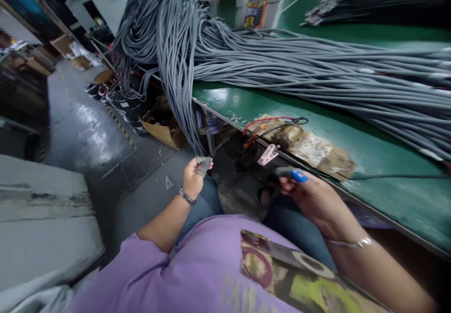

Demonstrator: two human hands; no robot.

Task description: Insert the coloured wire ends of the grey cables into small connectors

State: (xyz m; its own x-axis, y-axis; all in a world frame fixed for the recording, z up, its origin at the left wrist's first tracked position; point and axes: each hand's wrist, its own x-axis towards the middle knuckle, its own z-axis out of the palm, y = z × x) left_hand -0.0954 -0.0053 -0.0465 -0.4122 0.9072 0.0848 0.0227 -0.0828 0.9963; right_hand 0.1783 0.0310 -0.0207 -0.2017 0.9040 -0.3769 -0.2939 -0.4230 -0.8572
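Note:
Grey cables [183,111] hang in a bundle off the table's corner and narrow down to my left hand [193,179]. Its fingers, wrapped in grey coverings, are closed on the lower end of the bundle, though the grip itself is partly hidden. My right hand [313,198] is held near the table edge with its fingers pinched together. A blue covering [299,176] is on one of its fingers, beside a dark grey piece that could be another covering or a held item. Just beyond this hand is a pale pink clip [268,154] at the table edge.
A thick run of grey cables [282,61] lies along the green table [398,200]. Taped cardboard [317,153] with red and black wires [275,122] sits near its edge. An open cardboard box [164,125] stands on the floor; a pale cabinet [45,214] is at left.

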